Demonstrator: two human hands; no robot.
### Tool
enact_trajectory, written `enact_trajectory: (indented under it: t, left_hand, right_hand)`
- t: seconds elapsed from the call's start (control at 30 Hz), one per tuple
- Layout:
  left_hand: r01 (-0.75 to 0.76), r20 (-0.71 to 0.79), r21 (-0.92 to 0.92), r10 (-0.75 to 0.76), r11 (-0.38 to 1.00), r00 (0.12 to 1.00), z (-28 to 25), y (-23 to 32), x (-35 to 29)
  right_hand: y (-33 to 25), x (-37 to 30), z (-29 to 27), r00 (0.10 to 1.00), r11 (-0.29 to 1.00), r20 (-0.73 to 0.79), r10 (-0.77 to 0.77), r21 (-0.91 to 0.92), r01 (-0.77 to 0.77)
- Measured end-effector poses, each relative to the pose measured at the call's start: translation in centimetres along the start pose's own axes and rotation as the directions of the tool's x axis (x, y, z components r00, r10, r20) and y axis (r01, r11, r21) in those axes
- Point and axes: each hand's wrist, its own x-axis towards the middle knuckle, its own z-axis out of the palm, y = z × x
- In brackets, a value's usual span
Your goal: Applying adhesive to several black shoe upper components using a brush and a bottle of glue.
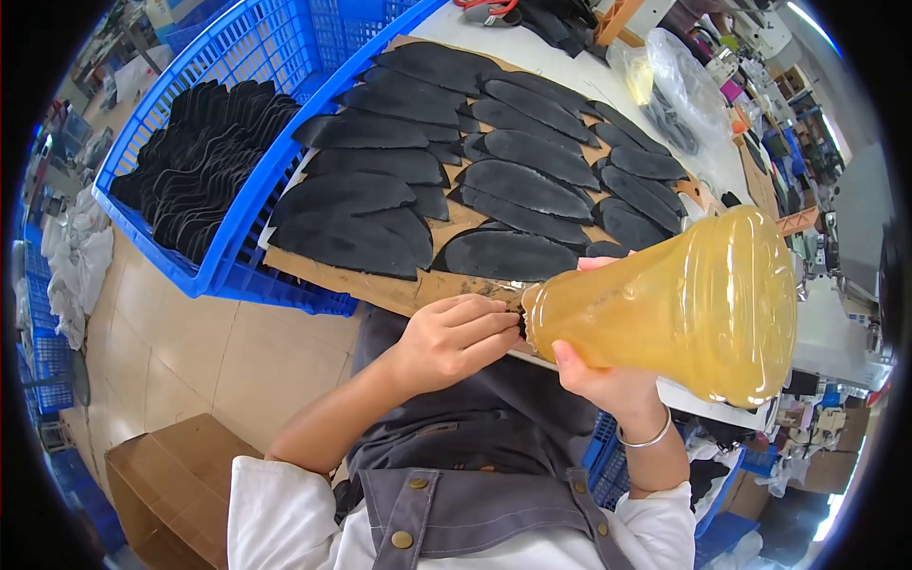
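Note:
My right hand grips a large clear plastic bottle of yellow-amber liquid around its tapered part. The bottle is tipped on its side, its narrow mouth pointing left and its wide base to the right. At the mouth my left hand is closed, its fingers pinched against something small and dark, mostly hidden. Just beyond both hands, rows of overlapping black sole-shaped pieces lie on a brown cardboard sheet on the table. The nearest pieces sit right behind the bottle mouth.
A blue plastic crate at the left holds a stack of wavy black pieces. Red-handled scissors and a clear plastic bag lie at the table's far side. An open cardboard box stands on the tiled floor at lower left.

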Motion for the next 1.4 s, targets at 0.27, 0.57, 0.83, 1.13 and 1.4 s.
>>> enact_trajectory:
  t: [0.27,0.57,0.83,1.13,1.4]
  left_hand:
    - [-0.002,0.007,-0.003,0.002,1.000,1.000,0.3,0.0,0.0]
    - [0.002,-0.016,0.002,-0.002,1.000,1.000,0.4,0.0,0.3]
    - [0.062,0.008,0.016,-0.062,0.998,0.998,0.3,0.5,1.0]
    - [0.049,0.026,0.028,-0.049,0.998,0.998,-0.1,0.6,0.6]
    - [0.206,0.007,-0.128,-0.207,0.970,0.978,0.1,2.4,3.8]
  right_hand:
    - [1.9,-3.4,-1.3,0.913,0.938,-0.220,0.344,0.126,-0.323]
    - [3.3,-9.7,-5.3,0.717,0.853,-0.504,0.481,0.079,-0.516]
    - [-0.5,-1.2,-0.8,0.984,0.970,-0.141,-0.108,-0.233,0.073]
    - [1.6,-7.3,-2.3,0.905,0.914,-0.249,0.345,-0.129,-0.384]
    - [7.0,-13.5,-4.2,0.389,0.714,-0.652,0.651,0.699,-0.025]
